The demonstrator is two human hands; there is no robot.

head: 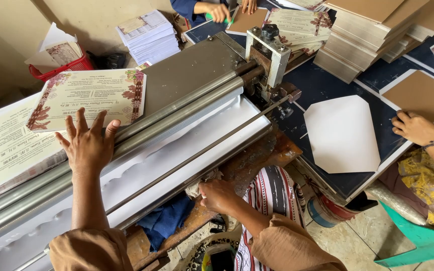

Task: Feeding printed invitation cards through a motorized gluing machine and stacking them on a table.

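My left hand (88, 143) lies flat with fingers spread on a floral printed card (89, 95), pressing its near edge at the rollers (187, 108) of a grey metal roller machine (192, 65). Down at the machine's front edge my right hand (220, 195) is closed around something below the white tray (177, 155); what it grips is hidden. A thin metal rod (212, 145) runs along the tray.
A stack of printed cards (6, 145) lies at left. Another person's hand (418, 128) rests by a white cut sheet (342, 133) on the dark blue table (327, 85). Brown board stacks (367, 35) and a third person's hands (219, 11) are beyond.
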